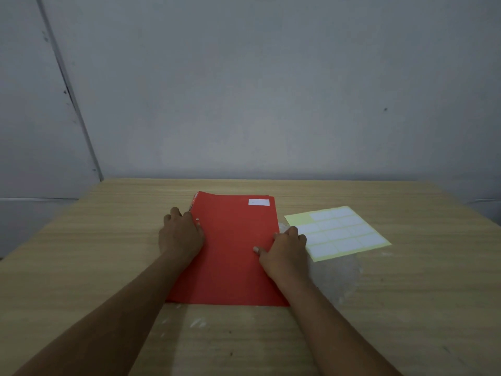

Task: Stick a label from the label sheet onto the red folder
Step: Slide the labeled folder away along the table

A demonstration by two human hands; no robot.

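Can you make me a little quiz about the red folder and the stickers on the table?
1. True or false: a white label is already stuck on the red folder.
2. Where does the label sheet lie? A) on top of the folder B) on the table, to the right of the folder C) in the person's left hand
3. Fill in: the left hand rests at the folder's left edge, and the right hand rests at its ____ edge.

Key:
1. True, near the far right corner.
2. B
3. right
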